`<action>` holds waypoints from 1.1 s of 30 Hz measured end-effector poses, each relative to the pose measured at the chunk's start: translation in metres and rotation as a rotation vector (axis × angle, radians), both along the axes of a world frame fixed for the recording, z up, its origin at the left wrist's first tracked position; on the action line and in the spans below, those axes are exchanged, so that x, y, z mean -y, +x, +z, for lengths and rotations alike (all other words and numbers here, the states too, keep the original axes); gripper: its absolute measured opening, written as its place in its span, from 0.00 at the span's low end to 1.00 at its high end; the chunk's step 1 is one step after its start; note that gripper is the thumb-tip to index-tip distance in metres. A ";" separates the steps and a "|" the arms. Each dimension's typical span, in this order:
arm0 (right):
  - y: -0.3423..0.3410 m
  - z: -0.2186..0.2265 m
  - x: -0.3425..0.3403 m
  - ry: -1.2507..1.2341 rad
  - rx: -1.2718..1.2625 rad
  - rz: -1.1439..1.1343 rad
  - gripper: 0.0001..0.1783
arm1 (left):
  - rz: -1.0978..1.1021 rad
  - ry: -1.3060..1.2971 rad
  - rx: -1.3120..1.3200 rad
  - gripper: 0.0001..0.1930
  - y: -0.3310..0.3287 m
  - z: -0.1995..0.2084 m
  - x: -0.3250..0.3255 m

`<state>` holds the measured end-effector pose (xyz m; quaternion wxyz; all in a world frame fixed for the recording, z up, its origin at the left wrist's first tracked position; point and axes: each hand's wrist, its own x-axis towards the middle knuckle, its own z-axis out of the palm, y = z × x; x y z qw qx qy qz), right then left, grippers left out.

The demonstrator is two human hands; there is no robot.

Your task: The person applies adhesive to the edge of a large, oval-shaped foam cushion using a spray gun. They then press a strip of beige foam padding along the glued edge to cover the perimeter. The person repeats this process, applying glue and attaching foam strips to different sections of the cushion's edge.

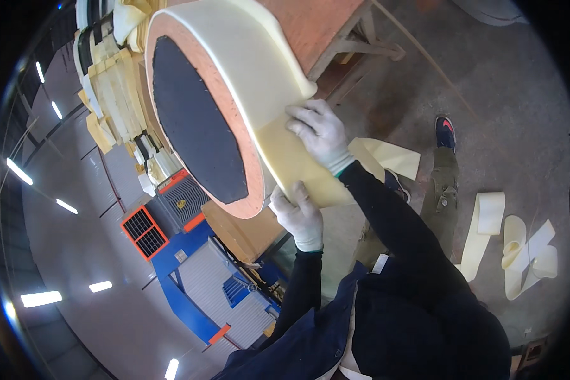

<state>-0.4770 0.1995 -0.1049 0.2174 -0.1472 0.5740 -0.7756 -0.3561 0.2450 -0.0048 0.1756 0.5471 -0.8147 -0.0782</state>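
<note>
A pale yellow strip (282,149) lies against the rim of a big round block (220,95), running on from a whiter band (253,63) that covers the rim above; whether the two are one length or two, I cannot tell. The left hand (299,218) has a narrow grip, thumb on the strip's outer face near the edge, fingers mostly hidden. The right hand (322,134) is spread flat, fingertips pressing the strip near where the colours meet; its grip holds by pressure.

The strip could sit crooked if the hands pulled unevenly, leaving one edge proud of the block. A crease or bubble could form if slack gathered between the hands, and the seam could gap if the right hand lifted too soon. The loose lengths on the floor could catch a foot.

Counted: one block, with one dark oval panel (196,126) on its face; two gloved hands; one table (316,28) beyond the block; one cardboard box (237,231) below it; two heaps of loose strip, a nearer heap (481,231) and a farther heap (516,253); two shoes, one plain to see (445,132); at least seven ceiling lights (41,298).
</note>
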 end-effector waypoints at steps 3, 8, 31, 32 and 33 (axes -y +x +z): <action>-0.003 0.006 -0.011 -0.031 -0.077 -0.077 0.18 | 0.017 0.045 -0.033 0.20 -0.002 0.002 -0.006; 0.009 0.018 -0.028 -0.122 -0.112 0.060 0.21 | -0.003 0.026 -0.081 0.21 -0.004 0.011 -0.011; 0.021 0.046 -0.004 -0.013 -0.286 0.072 0.26 | -0.018 0.001 -0.154 0.25 0.012 0.010 0.001; 0.021 0.047 -0.005 -0.078 -0.297 0.003 0.26 | -0.002 0.024 -0.166 0.25 0.014 0.010 -0.001; 0.020 0.046 -0.005 0.037 -0.359 0.085 0.25 | 0.016 0.049 -0.177 0.25 0.017 0.009 -0.003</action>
